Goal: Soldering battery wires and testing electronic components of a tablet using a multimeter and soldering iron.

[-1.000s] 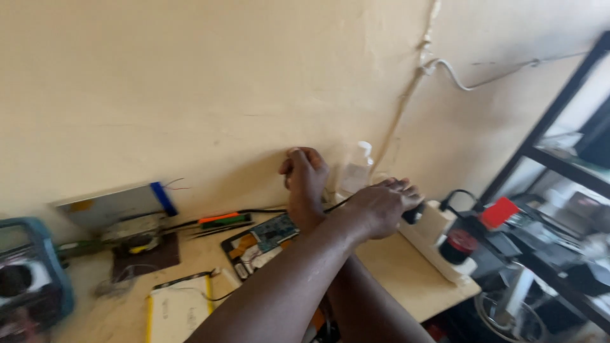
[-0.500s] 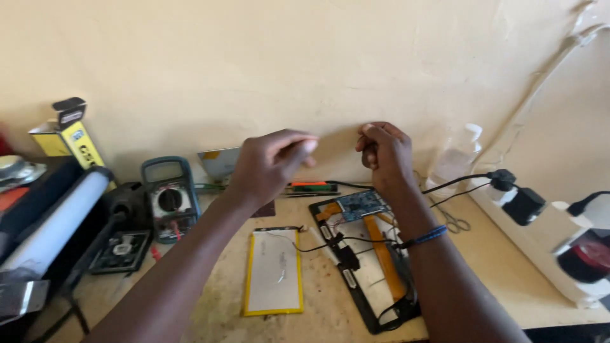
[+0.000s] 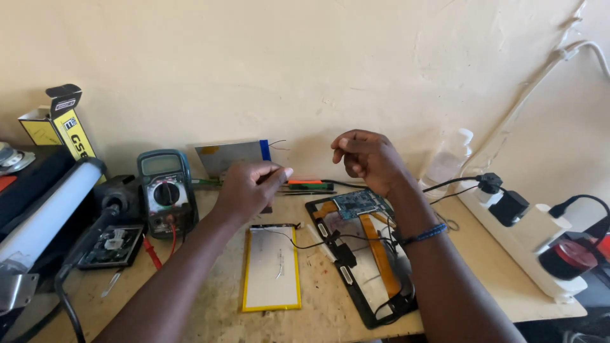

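A thin wire point(image 3: 309, 143), barely visible, seems to be pinched at each end between the closed fingertips of the left hand point(image 3: 249, 187) and right hand point(image 3: 367, 159), held above the bench. Below, the opened tablet point(image 3: 365, 254) and flat battery pack point(image 3: 272, 268) are laid side by side. It's best kept taut and clear of the multimeter point(image 3: 165, 190), so nothing gets snagged.
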